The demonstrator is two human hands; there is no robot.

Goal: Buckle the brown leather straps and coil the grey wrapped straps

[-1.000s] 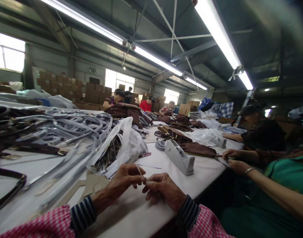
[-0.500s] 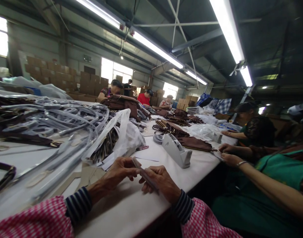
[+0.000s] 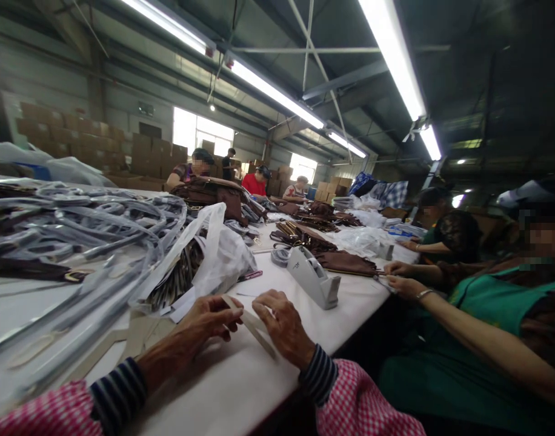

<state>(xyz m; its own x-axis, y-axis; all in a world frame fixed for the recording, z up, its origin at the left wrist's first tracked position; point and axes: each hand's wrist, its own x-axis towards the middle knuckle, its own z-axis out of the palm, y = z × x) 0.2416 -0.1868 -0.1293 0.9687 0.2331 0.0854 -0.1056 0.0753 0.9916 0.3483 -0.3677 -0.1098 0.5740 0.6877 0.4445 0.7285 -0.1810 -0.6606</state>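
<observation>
A narrow beige strip (image 3: 262,340) slants between my hands above the white tabletop. My left hand (image 3: 209,318) is closed, pinching the strip's upper end between thumb and fingers. My right hand (image 3: 284,327) is beside the strip with its fingers bent and a little apart; its fingertips are close to the strip, and whether they touch it is hard to see. The strip's lower end hangs free. Beyond my left hand, a white plastic bag (image 3: 225,248) holds a bundle of similar thin strips (image 3: 176,278). A grey tape dispenser (image 3: 311,278) stands past my right hand.
Plastic-wrapped straps (image 3: 86,224) are heaped at left, near flat beige pieces (image 3: 139,333). Brown bags (image 3: 345,260) lie farther along the table, with a tape roll (image 3: 281,257) by the dispenser. At right sits a co-worker in a green apron (image 3: 481,321), hands over the table edge.
My right hand has loosened from the strip and lifted, leaving its lower end showing. My left hand still pinches the strip. The view has shifted slightly to the right.
</observation>
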